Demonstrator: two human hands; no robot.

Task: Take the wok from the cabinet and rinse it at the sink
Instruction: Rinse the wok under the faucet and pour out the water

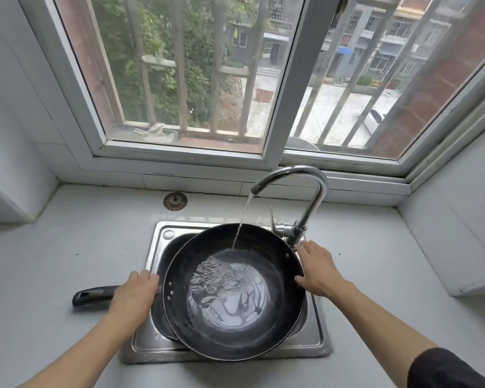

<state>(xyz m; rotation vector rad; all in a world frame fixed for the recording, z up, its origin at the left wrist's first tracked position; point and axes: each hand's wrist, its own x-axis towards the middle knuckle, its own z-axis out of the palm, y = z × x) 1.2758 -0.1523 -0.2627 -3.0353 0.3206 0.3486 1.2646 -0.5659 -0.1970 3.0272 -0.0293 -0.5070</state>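
So the wok (233, 292) is sitting over the sink (149, 343), way too wide to drop in, so it covers nearly the whole basin and tilts a bit. Water from the tap (300, 180) is running in a thin stream and hitting the inside of the wok on the window side, and there's already a shallow rippling pool across the bottom. So the cabinet part looks done, and I'd say the rinse is underway but young: nothing swirled around or tipped out yet as far as I can tell.

The left hand (133, 296) is wrapped around the black handle (94, 295) right where it joins the wok, fingers closed on it. The right hand (318, 268) is on the opposite rim, fingers spread and resting flat against the edge, more steadying than gripping.

Room to move: the tap's base and lever sit just beside the wok's rim by the right hand, so tipping that way looks tight. The handle sticks out over the counter (67, 242) on the far side from the tap, and that stretch is bare apart from a sink strainer (175, 201) lying near the wall, well apart from the wok. The window (185, 79) is behind the tap. Pouring out toward the handle side or the near edge seems the easy option.
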